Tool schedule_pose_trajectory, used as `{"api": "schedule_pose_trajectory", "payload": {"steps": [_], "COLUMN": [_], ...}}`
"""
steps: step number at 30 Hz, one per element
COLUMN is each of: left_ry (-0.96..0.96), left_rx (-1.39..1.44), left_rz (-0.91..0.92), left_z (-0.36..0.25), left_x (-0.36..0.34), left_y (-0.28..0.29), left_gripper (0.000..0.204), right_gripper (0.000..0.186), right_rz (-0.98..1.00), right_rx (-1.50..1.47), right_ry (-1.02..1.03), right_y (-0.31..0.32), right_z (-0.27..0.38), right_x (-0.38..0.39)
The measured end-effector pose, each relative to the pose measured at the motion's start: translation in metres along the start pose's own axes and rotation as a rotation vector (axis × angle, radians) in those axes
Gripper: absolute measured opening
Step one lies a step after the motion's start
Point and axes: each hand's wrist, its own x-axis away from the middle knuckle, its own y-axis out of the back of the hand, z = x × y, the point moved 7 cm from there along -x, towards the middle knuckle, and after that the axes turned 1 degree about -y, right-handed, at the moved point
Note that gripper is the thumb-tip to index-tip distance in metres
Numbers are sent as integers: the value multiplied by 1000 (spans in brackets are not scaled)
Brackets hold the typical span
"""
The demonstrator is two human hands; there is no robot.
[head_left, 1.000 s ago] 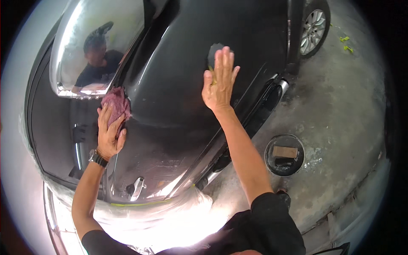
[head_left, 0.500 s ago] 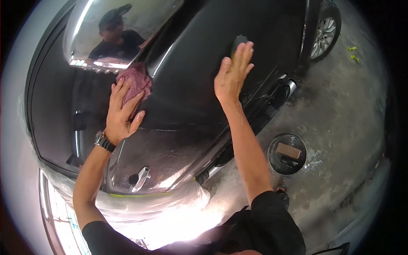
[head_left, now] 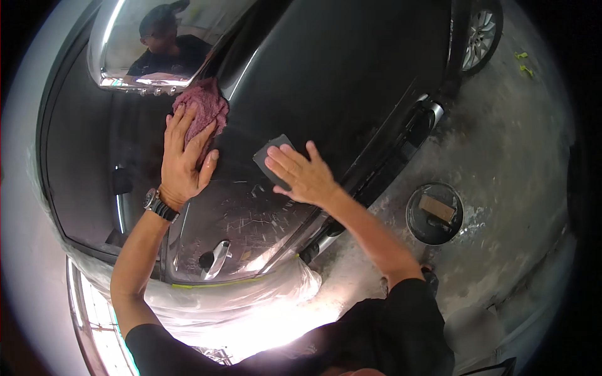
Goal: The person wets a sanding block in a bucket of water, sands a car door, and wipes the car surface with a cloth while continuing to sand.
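Observation:
The dark, glossy car door spreads out in front of me. My left hand, a watch on its wrist, presses a crumpled reddish-purple cloth against the door just below the side mirror; its fingers lie over the cloth. Under the spread fingers of my right hand is a dark grey sheet of sandpaper, held flat on the middle of the door. Pale scratches and wet-looking streaks mark the panel between that hand and the chrome door handle.
A round black tub holding a brown block stands on the concrete floor at right. Clear plastic sheeting covers the car's near end. A wheel and yellow-green scraps are at upper right.
My right hand has come down and left across the door, bringing the sandpaper from the upper panel to its middle. My left hand stays on the cloth.

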Motion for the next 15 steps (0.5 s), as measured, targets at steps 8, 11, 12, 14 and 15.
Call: {"api": "schedule_pose_trajectory", "payload": {"steps": [8, 11, 12, 14, 15], "left_ry": [-17, -1, 23, 49, 54], "left_rx": [-26, -33, -25, -30, -19], "left_rz": [-41, -85, -93, -112, -152], "left_z": [1, -5, -3, 0, 0], "left_x": [6, 5, 9, 10, 13], "left_y": [7, 7, 8, 11, 13], "left_gripper": [55, 52, 48, 44, 41], "right_gripper": [71, 83, 82, 81, 79], "right_rz": [-269, 74, 90, 24, -48], "right_rx": [63, -26, -30, -14, 1], "right_ry": [-634, -222, -165, -210, -320], "right_y": [67, 10, 9, 22, 37], "right_z": [-116, -5, -5, -26, -44], "right_x": [-92, -50, -47, -62, -80]}}
